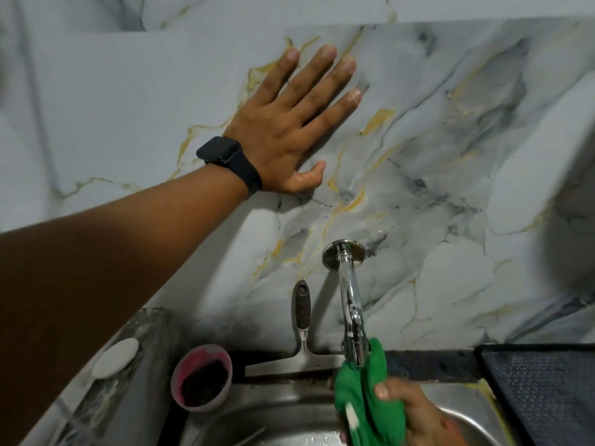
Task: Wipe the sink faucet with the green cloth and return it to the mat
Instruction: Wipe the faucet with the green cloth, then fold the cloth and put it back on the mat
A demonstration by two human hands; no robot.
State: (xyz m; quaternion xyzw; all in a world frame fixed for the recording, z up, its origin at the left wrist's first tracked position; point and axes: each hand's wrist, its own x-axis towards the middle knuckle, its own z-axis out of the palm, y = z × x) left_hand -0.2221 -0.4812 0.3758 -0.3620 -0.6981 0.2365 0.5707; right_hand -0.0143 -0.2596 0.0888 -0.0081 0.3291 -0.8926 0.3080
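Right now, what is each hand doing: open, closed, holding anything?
Left hand: open, flat against the marble wall, holding nothing.
Right hand: closed on the green cloth, wrapped around the faucet.

The green cloth (363, 400) wraps the lower end of the faucet (349, 294), so the spout's tip is hidden. The cloth's bottom runs past the lower edge of the frame. The right hand (415, 413) is cut off there too, its palm and most fingers covered by the cloth. The sink (283, 426) shows only its back rim and part of the basin. The dark mat (544, 391) is cropped at the right edge. The dark contents of the pink bowl (203, 378) cannot be identified.
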